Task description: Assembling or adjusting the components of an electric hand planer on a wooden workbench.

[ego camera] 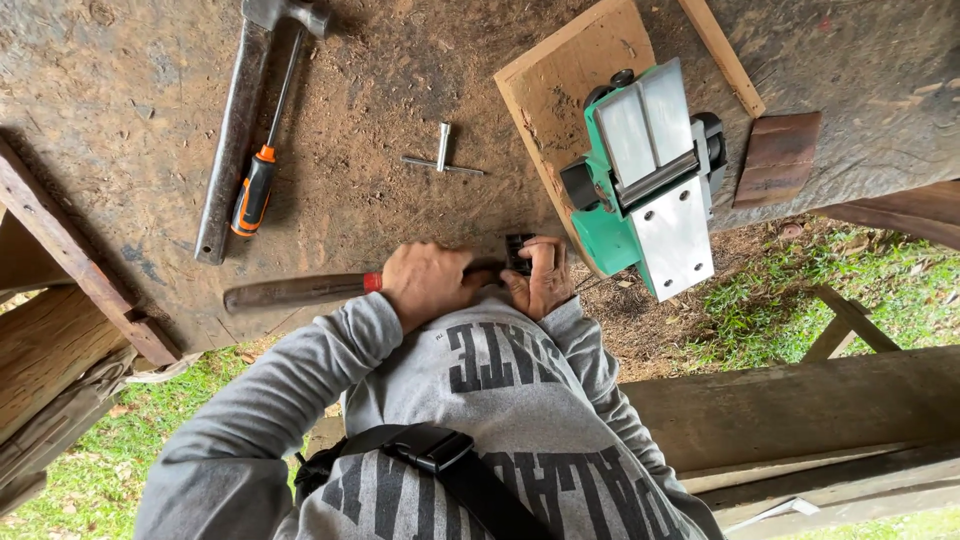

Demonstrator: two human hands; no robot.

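Small dark metal block [519, 252] at the workbench edge is what I'm pinching in my right hand [543, 277], fingers closed on it, while my left hand [428, 283] is gripping a wooden-handled chisel [300, 291] against it. I'm keeping both close and steady; green electric planer [645, 180] lying upturned just beyond.
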